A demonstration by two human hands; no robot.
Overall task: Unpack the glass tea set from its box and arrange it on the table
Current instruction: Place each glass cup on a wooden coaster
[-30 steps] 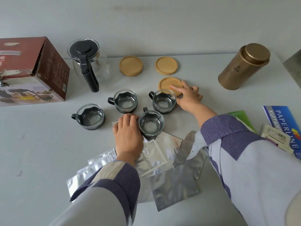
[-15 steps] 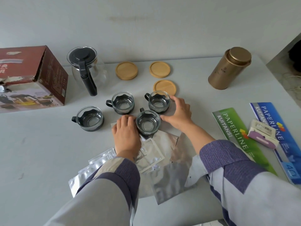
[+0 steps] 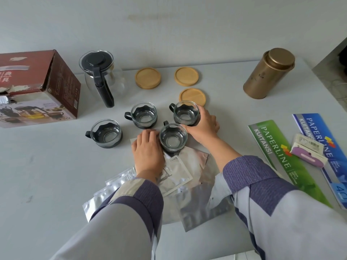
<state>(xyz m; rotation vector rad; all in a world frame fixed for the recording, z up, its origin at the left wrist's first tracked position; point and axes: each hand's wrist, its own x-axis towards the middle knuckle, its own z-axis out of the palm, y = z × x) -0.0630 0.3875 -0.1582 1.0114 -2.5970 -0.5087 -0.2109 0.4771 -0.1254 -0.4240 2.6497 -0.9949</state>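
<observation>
Grey table (image 3: 47,175) against pale wall, I see box (image 3: 37,87) far left, teapot (image 3: 102,76), four cups, right hand (image 3: 203,126) clasping far-right cup (image 3: 185,113), left hand (image 3: 148,149) flat on foil pouches (image 3: 187,166).

At right, the green booklet (image 3: 287,162) reads "PAPERLINE KUITANSI" — the blue booklet (image 3: 319,145) "PAPERLINE KUITANSI", with "40" at its near end.

A pale grey table (image 3: 47,175) stands against a plain off-white wall (image 3: 169,25).
</observation>
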